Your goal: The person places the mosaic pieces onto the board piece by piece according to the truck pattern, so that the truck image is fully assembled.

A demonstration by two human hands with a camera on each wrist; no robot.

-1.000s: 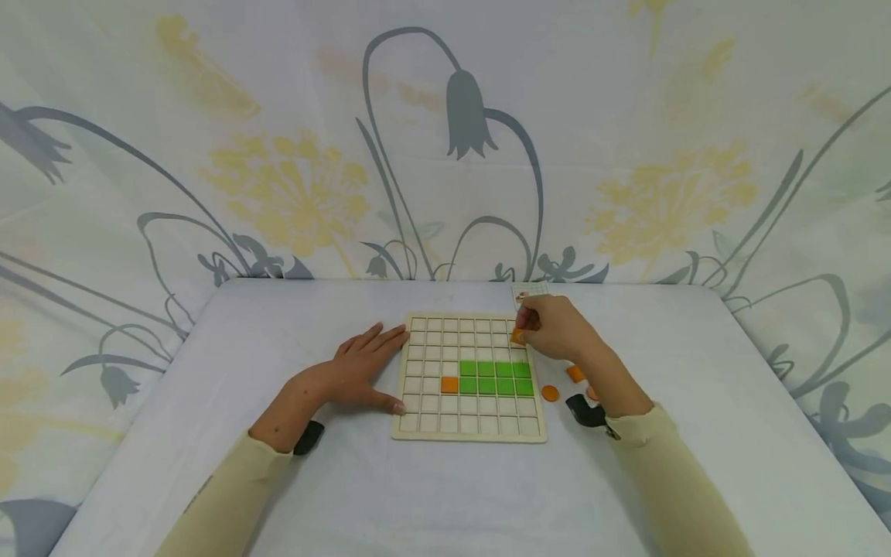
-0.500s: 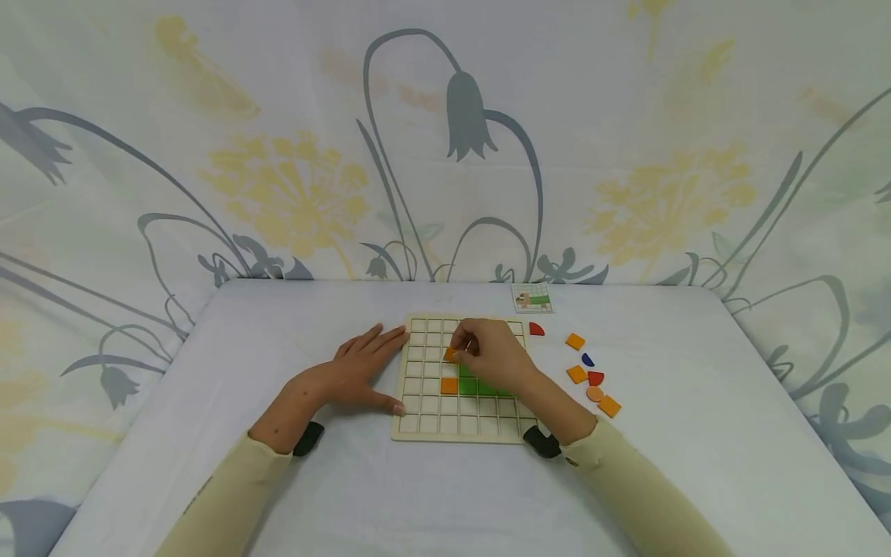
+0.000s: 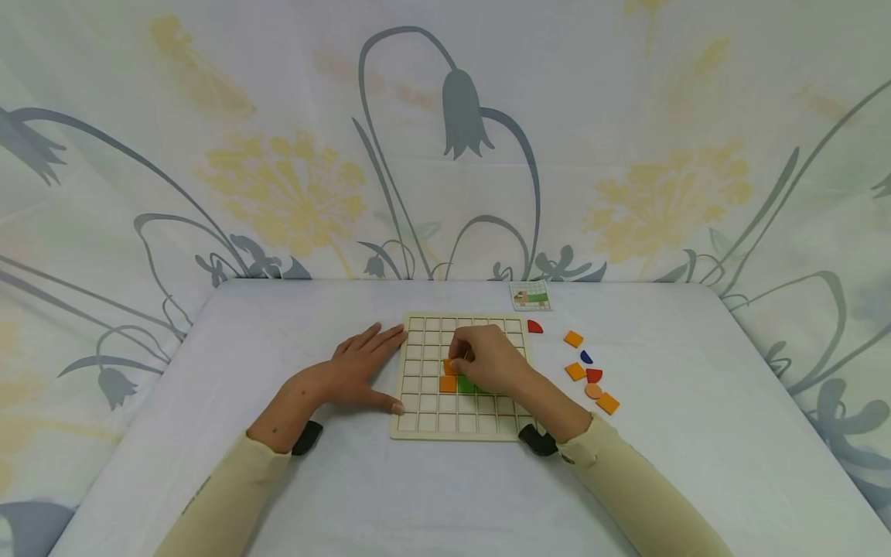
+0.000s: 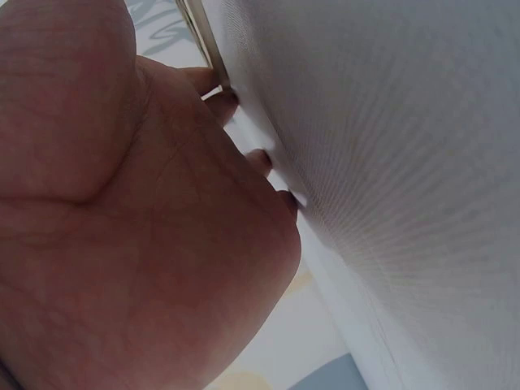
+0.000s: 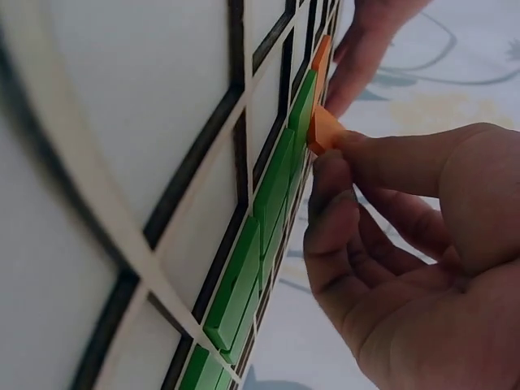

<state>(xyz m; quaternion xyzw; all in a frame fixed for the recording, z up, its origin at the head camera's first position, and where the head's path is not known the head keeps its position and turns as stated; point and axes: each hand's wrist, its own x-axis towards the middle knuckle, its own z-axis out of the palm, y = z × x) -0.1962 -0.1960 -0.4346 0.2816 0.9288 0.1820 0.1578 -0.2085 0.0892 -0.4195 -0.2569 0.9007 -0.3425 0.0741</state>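
In the head view, the pale gridded board (image 3: 428,423) lies flat between both hands. Thumb and fingers of my right hand (image 3: 493,360) pinch an orange square tile (image 3: 449,368) low over the grid, just behind an orange tile (image 3: 448,384) set in a cell. Green tiles (image 3: 466,385) fill cells beside it, partly hidden under the hand. The right wrist view shows the pinched orange tile (image 5: 325,130) tilted next to the green row (image 5: 275,179). My left hand (image 3: 355,373) is spread palm down, its fingertips and thumb at the board's left edge.
Right of the board lie several loose pieces: orange squares (image 3: 574,339), a blue half-round (image 3: 586,357), red quarter-rounds (image 3: 534,326) and an orange disc (image 3: 593,391). A small printed pattern card (image 3: 530,295) is behind the board. A floral cloth (image 3: 445,155) rises behind the white table (image 3: 334,480).
My right hand has carried the orange tile from the board's far right corner leftward, then slightly nearer and lower, behind the set orange tile. The left hand stays in place.
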